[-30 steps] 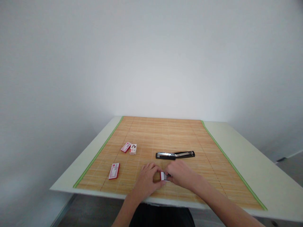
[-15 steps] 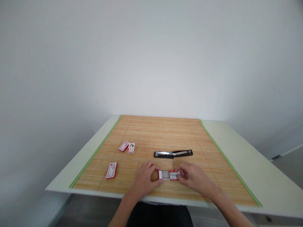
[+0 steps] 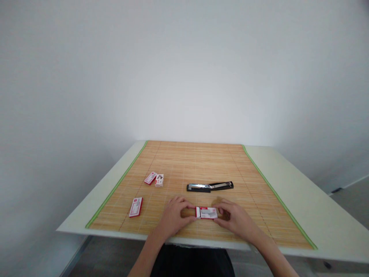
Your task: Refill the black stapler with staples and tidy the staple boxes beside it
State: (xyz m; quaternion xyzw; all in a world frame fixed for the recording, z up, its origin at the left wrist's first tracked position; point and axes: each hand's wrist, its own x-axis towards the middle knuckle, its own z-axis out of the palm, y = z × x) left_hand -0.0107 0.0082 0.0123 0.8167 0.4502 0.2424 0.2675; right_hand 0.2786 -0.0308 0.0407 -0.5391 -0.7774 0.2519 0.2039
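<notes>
A small red-and-white staple box lies flat on the mat between my hands. Its inner tray is slid nearly all the way in, with a short white end showing on the left. My left hand pinches that left end between thumb and fingers. At the opposite end, the thumb and fingers of my right hand grip the sleeve. A grey patch shows on the box's top; I cannot tell whether it is print or a strip of staples. Just beyond lies a black stapler, unfolded, its metal magazine exposed.
Two small red-and-white boxes, one flat box and one thicker box, sit together at the back left. Another flat box lies nearer, left of my left hand. A green-edged bamboo mat covers much of the white table.
The staple box's tray has slid into its sleeve, hiding the grey interior that showed before. My right hand has shifted from the box's top to gripping its right end.
</notes>
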